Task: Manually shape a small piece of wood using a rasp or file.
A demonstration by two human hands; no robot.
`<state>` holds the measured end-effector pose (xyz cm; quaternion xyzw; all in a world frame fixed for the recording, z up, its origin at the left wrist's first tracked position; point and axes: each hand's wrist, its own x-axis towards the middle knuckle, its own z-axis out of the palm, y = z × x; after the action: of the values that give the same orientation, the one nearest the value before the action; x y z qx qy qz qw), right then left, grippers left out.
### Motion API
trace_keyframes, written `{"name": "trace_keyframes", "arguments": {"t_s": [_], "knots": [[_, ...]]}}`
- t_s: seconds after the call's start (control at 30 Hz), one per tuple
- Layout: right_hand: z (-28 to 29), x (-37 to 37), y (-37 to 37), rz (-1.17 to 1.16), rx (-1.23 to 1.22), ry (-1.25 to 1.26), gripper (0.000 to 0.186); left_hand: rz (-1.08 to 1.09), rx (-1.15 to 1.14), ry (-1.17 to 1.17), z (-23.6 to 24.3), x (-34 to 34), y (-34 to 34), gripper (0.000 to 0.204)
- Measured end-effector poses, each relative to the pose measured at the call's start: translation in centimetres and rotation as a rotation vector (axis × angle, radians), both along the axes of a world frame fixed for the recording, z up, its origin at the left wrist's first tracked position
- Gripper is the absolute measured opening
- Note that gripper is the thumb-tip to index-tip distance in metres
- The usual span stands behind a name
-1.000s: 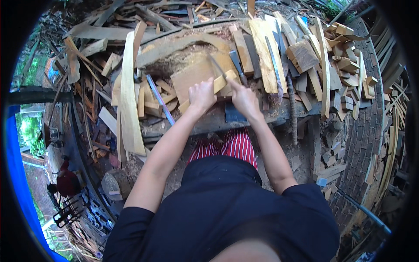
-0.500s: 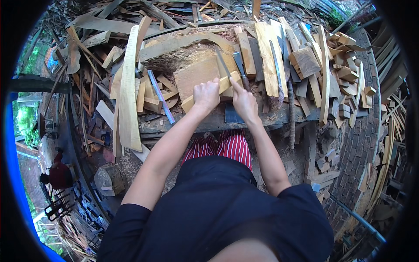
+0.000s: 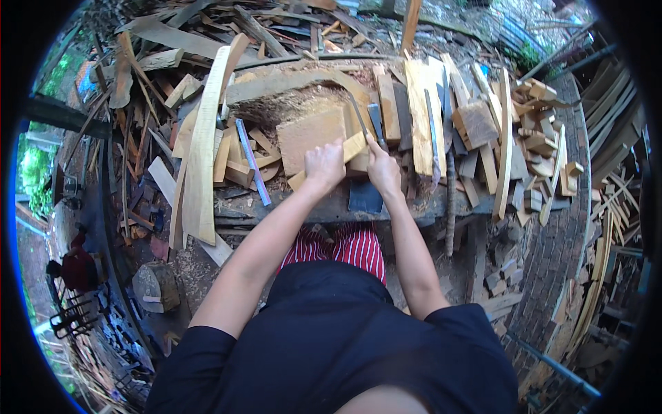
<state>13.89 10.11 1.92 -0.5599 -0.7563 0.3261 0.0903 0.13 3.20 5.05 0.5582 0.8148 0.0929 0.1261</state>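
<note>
My left hand (image 3: 324, 164) is closed around a pale wooden strip (image 3: 355, 145), pressing it down at a slant over a wooden block (image 3: 309, 132) on the workbench. In my right hand (image 3: 383, 172) is the handle of a tool with a long narrow blade (image 3: 358, 114). Its blade crosses the strip's upper right end and points away from me; whether it is a knife or a file I cannot tell. Just beyond the right hand lies a chisel-like tool (image 3: 376, 121), its lower part hidden. A dark flat plate (image 3: 365, 196) sits at the bench's near edge.
Left of the hands stand a bluish-purple strip (image 3: 253, 162) and a tall curved board (image 3: 208, 155). On the right, planks (image 3: 418, 117) and a square wooden block (image 3: 476, 124) lean in a row. Scrap wood (image 3: 289, 31) heaps behind. A stump (image 3: 155, 286) stands low left.
The whole view has shifted, so the bench sits lower in the picture. Less of the blade shows beyond the strip, and its angle has changed slightly. Both grips stay the same.
</note>
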Motion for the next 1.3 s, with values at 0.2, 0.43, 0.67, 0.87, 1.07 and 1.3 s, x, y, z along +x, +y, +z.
{"name": "trace_keyframes", "arguments": {"t_s": [0.2,0.43,0.67,0.87,1.07,1.3], "knots": [[-5.9,6.2,2.4,-0.207,-0.123,0.628,0.04,-0.155,0.085,0.232,-1.0,-1.1,1.0,0.05],[-5.7,8.6,-0.1,-0.194,-0.215,0.381,0.042,-0.352,0.181,0.145,-6.0,-4.3,-0.5,0.072],[-7.5,10.5,-2.9,-0.205,-0.345,0.326,0.04,-0.335,0.0,0.288,-5.5,-2.8,0.1,0.086],[-3.5,10.3,-3.1,-0.056,-0.158,0.285,0.039,-0.266,-0.16,0.242,-3.7,-8.6,-1.5,0.103],[-1.8,11.6,-4.8,-0.04,-0.065,0.257,0.039,0.087,0.025,0.03,-6.1,-9.2,-5.3,0.117],[-2.1,13.2,-7.3,-0.16,-0.177,0.214,0.041,0.285,0.186,-0.088,-8.8,-5.4,-7.4,0.107]]}}
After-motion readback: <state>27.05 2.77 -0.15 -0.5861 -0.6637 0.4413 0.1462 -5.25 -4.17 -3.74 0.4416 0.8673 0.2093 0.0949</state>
